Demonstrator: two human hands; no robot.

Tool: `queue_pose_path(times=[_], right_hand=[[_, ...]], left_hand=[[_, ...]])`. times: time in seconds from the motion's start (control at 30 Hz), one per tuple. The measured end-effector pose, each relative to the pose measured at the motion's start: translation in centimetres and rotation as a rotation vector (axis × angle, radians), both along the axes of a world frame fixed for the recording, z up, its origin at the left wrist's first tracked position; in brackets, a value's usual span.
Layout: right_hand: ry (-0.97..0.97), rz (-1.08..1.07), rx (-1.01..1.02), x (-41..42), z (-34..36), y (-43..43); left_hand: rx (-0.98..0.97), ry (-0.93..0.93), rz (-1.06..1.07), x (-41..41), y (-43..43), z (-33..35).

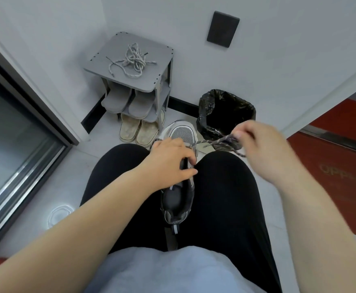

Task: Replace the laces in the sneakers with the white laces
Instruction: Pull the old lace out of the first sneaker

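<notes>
A seated person held a grey-and-white sneaker wedged toe-out between the thighs, the left hand curled over its throat with fingers and thumb clamped round the upper. The right hand, blurred, pinched a dark speckled lace between thumb and fingertips and held it stretched taut from the eyelets out to the right, in front of a bin lined with a black bag. The step in hand appeared to be stripping the old lace. Doing it well likely meant keeping the left hand firm on the shoe so it could not twist, pulling along the line of each eyelet and not across it, and freeing one crossing at a time so the tip would not snag. A pale, grey-flecked tangle of laces lay on top of a small grey shoe rack against the wall, well apart from both hands. Whether these were the white replacements could not be told for certain. No second sneaker was in view. Grey slippers sat on the rack's shelf, with beige shoes on the floor beneath. Faint lettering on a red mat at right seemed to begin "OPP" but was too blurred to read with confidence, and no brand mark could be made out on the sneaker
</notes>
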State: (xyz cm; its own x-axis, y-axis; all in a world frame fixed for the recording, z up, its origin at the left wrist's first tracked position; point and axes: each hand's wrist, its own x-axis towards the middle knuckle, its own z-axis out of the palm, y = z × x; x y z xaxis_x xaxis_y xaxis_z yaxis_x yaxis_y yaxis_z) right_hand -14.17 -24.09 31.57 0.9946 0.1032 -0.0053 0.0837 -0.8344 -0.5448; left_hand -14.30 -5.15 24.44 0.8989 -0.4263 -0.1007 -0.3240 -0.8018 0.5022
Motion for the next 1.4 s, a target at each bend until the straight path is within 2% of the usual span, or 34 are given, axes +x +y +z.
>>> queue_pose_path(times=[0.07,0.2,0.33,0.47,0.5,0.57,0.7,0.73,0.8,0.93,1.07,1.2,1.3,1.4], right_hand=[[0.026,0.069,0.053,-0.2,2.0,-0.8],[0.282,0.326,0.006,-0.3,1.5,0.0],[0.163,0.295,-0.017,1.1,-2.8,2.3],[0.158,0.253,-0.243,1.8,-5.6,3.6],[0.164,0.245,-0.244,1.5,-5.7,3.6],[0.223,0.246,-0.145,1.1,-5.2,3.5],[0.476,0.31,0.166,1.0,-3.7,3.5],[0.451,0.268,0.173,1.3,-3.7,3.5],[0.318,0.136,0.053,1.9,-3.9,3.8],[0.234,0.051,-0.126,1.6,-4.8,5.3],[0.198,-0.003,-0.048,1.0,-5.6,6.1],[0.173,0.106,-0.119,1.0,-5.1,5.7],[0.144,0.135,-0.083,1.1,-4.7,5.2],[0.235,0.121,0.038,1.5,-4.6,4.9]], left_hand=[[-0.043,0.009,0.031,0.4,0.4,0.1],[-0.157,-0.037,0.194,1.7,1.1,0.6],[-0.105,0.07,0.233,2.2,1.5,0.4],[-0.027,0.111,0.222,2.3,1.5,0.3],[-0.012,0.11,0.234,2.3,1.5,0.3],[0.014,0.102,0.261,2.4,1.4,0.4],[0.053,0.178,0.26,2.7,0.9,0.7],[0.091,0.167,0.226,2.6,0.8,0.7],[0.156,0.105,0.154,2.3,0.8,0.6],[0.065,0.011,0.168,1.4,1.0,0.5],[0.03,0.014,0.173,1.4,1.2,1.0],[0.049,0.149,0.158,2.0,1.5,1.9],[0.182,0.228,0.091,2.7,2.4,3.3],[0.281,0.262,0.009,3.5,2.8,4.1]])
